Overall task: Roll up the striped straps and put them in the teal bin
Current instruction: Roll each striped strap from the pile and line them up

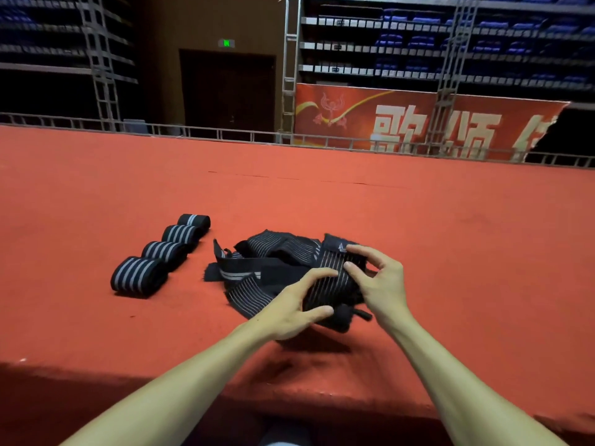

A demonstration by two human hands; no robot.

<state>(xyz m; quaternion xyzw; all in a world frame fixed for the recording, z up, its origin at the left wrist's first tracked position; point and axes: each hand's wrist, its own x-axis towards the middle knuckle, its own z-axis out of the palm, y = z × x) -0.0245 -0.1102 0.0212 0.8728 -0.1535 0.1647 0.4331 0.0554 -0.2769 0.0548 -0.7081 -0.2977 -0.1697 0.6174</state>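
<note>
The left hand (289, 310) grips a partly rolled striped strap (331, 284), thumb beneath and fingers curled over it. The right hand (381, 284) seems to pinch its far end with bent fingertips. Just behind, loose straps (267, 255) lie heaped on the red carpet (322, 194). Four rolled straps (161, 252) sit in a row to the left.

Both bare forearms reach forward and converge. The left hand (289, 309) curls fingers and thumb round a strap (326, 286); the right hand (381, 284) pinches its right side with bent fingertips.
</note>
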